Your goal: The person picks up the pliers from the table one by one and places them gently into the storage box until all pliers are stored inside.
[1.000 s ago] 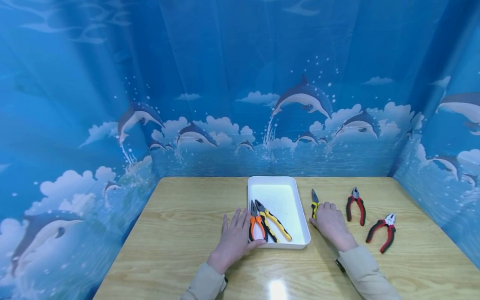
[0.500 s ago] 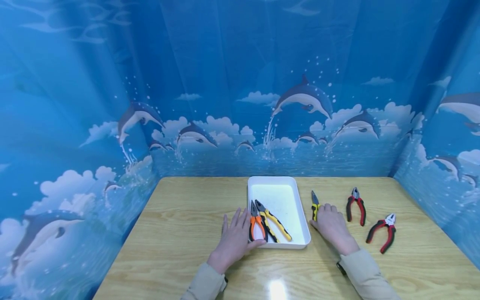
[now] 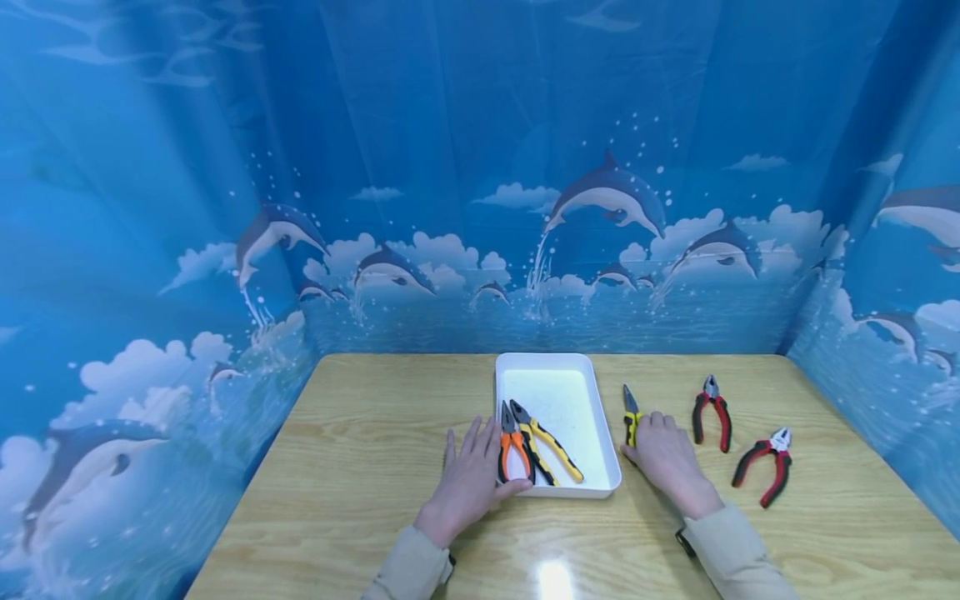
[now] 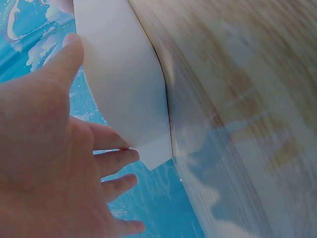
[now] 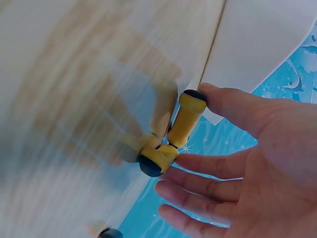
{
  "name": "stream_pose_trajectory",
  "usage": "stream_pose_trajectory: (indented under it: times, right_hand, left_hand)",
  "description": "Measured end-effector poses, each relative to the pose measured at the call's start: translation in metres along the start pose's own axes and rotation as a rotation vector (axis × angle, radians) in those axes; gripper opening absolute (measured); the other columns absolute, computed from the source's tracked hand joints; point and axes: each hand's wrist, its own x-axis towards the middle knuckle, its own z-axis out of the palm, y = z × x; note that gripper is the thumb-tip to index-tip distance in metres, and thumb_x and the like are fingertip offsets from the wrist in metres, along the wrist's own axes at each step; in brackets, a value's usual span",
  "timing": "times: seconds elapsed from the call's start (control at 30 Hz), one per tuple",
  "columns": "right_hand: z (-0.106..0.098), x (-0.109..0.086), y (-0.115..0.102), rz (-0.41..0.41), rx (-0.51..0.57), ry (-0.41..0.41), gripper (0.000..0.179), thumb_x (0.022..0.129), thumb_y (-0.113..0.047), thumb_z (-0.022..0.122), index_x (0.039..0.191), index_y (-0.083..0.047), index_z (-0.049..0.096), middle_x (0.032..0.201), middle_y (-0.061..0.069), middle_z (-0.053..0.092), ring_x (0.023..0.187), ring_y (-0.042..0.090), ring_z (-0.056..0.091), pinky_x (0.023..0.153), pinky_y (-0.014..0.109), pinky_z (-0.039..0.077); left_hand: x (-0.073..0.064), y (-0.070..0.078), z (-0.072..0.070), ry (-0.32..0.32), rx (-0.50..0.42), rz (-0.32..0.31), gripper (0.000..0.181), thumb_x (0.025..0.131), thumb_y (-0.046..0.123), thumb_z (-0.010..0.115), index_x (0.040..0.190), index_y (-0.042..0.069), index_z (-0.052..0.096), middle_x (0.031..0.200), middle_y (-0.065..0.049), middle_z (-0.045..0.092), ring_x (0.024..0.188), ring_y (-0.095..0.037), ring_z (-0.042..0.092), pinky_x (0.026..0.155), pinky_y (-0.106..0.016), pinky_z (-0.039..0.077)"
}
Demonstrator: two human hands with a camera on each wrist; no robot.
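My left hand (image 3: 467, 483) lies spread at the near left corner of a white tray (image 3: 603, 417), thumb at the near rim and fingers along the left wall. In the left wrist view, those straight fingers (image 4: 116, 161) reach the tray's side. To the right of the tray, my right hand (image 3: 667, 457) pinches yellow-and-black needle-nose pliers (image 3: 631, 410) by the handles, nose pointing away from me. The right wrist view has the thumb at one handle end and the index finger at the other. My palm hides most of the handles from above.
Inside the tray are orange-handled pliers (image 3: 507, 442) and longer yellow-and-black pliers (image 3: 534, 429), side by side at the left. Farther right on the wooden table (image 3: 360, 442) lie two red-and-black pairs, combination pliers (image 3: 711, 408) and diagonal cutters (image 3: 777, 446). A dolphin-print curtain (image 3: 450, 167) borders the table.
My right hand and the needle-nose pliers have slid slightly toward me. The left hand, the tray and the other pliers have stayed put.
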Motion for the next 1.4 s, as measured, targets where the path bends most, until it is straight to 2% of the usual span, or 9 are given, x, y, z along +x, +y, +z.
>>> stream_pose_trajectory:
  times: [0.43, 0.73, 1.4]
  right_hand:
    - [0.000, -0.006, -0.001, 0.005, -0.019, -0.014, 0.053, 0.086, -0.030, 0.081, 0.098, 0.017, 0.060, 0.081, 0.019, 0.053, 0.074, 0.031, 0.053, 0.058, 0.043, 0.052]
    - [-0.001, -0.012, -0.003, -0.018, -0.040, 0.006, 0.049, 0.085, -0.031, 0.081, 0.091, 0.012, 0.059, 0.079, 0.016, 0.052, 0.072, 0.030, 0.053, 0.056, 0.041, 0.050]
    - [-0.002, -0.022, -0.005, -0.024, -0.040, 0.022, 0.050, 0.084, -0.031, 0.083, 0.093, 0.012, 0.060, 0.080, 0.016, 0.052, 0.074, 0.031, 0.053, 0.057, 0.042, 0.050]
  left_hand:
    - [0.001, 0.000, 0.000, -0.005, 0.008, -0.008, 0.095, 0.093, 0.067, 0.056, 0.158, 0.002, 0.032, 0.165, -0.017, 0.026, 0.153, -0.038, 0.020, 0.119, -0.070, 0.015]
    - [0.000, 0.000, 0.000, -0.008, 0.011, -0.009, 0.096, 0.093, 0.067, 0.056, 0.158, 0.002, 0.030, 0.165, -0.017, 0.026, 0.153, -0.038, 0.020, 0.118, -0.070, 0.015]
    - [0.000, 0.000, -0.001, -0.006, -0.007, -0.006, 0.095, 0.093, 0.066, 0.057, 0.158, 0.002, 0.031, 0.165, -0.017, 0.026, 0.153, -0.038, 0.020, 0.119, -0.070, 0.014]
